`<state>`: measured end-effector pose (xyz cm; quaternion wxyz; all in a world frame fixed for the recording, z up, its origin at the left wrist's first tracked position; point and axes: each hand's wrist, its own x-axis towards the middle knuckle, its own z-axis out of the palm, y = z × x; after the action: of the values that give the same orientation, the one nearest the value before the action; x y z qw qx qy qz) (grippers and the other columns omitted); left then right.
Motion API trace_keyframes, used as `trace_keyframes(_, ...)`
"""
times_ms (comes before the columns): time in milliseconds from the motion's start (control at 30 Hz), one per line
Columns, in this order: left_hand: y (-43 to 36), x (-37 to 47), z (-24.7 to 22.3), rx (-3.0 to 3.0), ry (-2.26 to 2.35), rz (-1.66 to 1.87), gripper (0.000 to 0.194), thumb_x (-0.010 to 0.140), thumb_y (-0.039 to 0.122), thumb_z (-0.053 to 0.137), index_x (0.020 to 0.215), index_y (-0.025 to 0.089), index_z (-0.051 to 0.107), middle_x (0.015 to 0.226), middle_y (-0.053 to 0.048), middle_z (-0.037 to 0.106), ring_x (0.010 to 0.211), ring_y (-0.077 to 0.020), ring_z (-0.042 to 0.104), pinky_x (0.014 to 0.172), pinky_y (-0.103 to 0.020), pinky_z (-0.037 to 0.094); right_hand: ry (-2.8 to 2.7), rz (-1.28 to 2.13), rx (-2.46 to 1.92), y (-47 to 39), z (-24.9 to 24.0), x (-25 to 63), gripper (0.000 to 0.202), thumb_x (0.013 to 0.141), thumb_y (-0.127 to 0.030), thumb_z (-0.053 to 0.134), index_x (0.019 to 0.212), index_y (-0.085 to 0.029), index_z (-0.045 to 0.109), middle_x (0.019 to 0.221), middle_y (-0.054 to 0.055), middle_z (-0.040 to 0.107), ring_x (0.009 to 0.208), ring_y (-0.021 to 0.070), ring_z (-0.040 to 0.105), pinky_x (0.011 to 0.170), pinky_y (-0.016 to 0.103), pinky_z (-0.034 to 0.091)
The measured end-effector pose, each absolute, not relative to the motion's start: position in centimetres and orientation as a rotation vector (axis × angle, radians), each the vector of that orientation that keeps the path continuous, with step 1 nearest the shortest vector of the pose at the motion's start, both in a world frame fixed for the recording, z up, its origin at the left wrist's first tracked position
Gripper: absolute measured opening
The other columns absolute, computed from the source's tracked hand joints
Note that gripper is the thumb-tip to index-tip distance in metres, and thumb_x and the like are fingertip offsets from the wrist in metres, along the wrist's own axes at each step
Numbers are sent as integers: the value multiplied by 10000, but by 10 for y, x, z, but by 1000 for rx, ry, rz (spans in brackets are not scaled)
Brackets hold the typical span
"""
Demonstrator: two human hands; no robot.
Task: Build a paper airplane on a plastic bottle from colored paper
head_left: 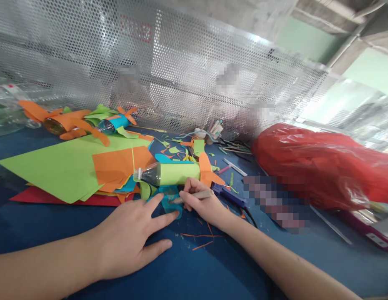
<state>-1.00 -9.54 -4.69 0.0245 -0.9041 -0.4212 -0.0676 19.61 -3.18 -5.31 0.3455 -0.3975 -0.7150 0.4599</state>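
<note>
My left hand (pixel 134 233) has its fingers spread, with fingertips resting on a blue paper piece (pixel 174 210) that lies on the blue table (pixel 118 285). Between the fingers of my right hand (pixel 201 202) is a beige pen-like tool (pixel 198 195), its tip touching the blue piece. Just beyond both hands lies a clear bottle (pixel 151 173) wrapped in light green paper (pixel 178 173), its cap end to the left. Orange paper fins (pixel 206 171) stand at its right end, and a blue fin (pixel 163 158) shows behind it.
Coloured paper sheets (pixel 62 162) are piled left, with decorated bottles (pixel 68 123) behind. Scraps and a cup of markers (pixel 215 130) are near the metal mesh (pixel 181 75). A blue glue gun (pixel 231 196) and red plastic bag (pixel 312 166) are on the right.
</note>
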Motion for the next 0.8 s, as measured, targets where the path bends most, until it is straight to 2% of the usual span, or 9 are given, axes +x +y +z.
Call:
trace_keyframes(600, -95, -10, -47, -2799, -1304, -209, 472, 919, 517, 460, 1372, 387, 477, 1387, -177, 506, 933, -326, 675, 781, -520, 547, -1855, 1183, -1042, -33, -52, 196, 209, 836, -300, 564, 705, -220, 423, 484, -83, 485, 443, 90, 398, 469, 215, 304)
trace_keyframes(800, -95, -10, -47, -2801, -1306, -213, 464, 922, 511, 459, 1367, 382, 487, 1397, -178, 495, 936, -328, 676, 782, -517, 548, -1835, 1151, -1058, -31, -55, 196, 222, 847, -319, 561, 711, -226, 413, 494, -88, 475, 463, 101, 445, 493, 223, 345)
